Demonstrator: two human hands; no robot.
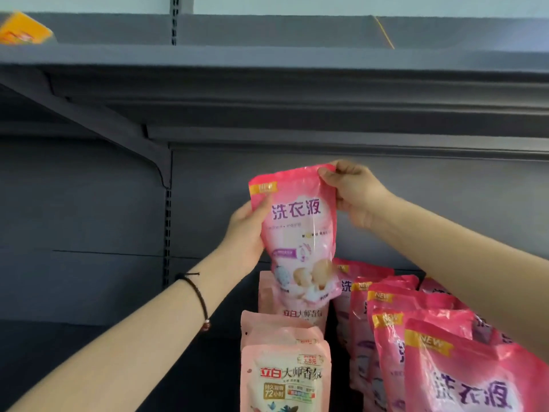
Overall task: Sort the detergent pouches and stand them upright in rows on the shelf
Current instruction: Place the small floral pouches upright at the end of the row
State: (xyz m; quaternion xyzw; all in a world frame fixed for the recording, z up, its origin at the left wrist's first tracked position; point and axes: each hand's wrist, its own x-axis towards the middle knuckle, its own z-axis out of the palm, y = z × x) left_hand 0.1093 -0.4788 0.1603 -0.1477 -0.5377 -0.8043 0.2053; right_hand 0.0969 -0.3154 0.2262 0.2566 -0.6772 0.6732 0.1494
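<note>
Dark grey metal shelving with a slotted back panel fills the frame, and an upper shelf board runs across the top.

- The bright pink plastic detergent pouch with purple lettering is held in the air at centre frame, front toward me. Its long axis is near vertical, the top leaning a little left.
- My left hand grips its left edge at mid-height, thumb across the front. My right hand pinches the top right corner.
- Its bottom edge overlaps the rearmost of a row of pale pink pouches at lower centre. I cannot tell whether they touch.
- A row of matching bright pink pouches stands at lower right, leaning.
- Judgement: the held pouch belongs with that row, down and to the right of the grip. The right forearm crosses over that row, and the pale row sits directly below, so both crowd the descent.
- An orange packet sits on the upper shelf at upper left, blurred.
</note>
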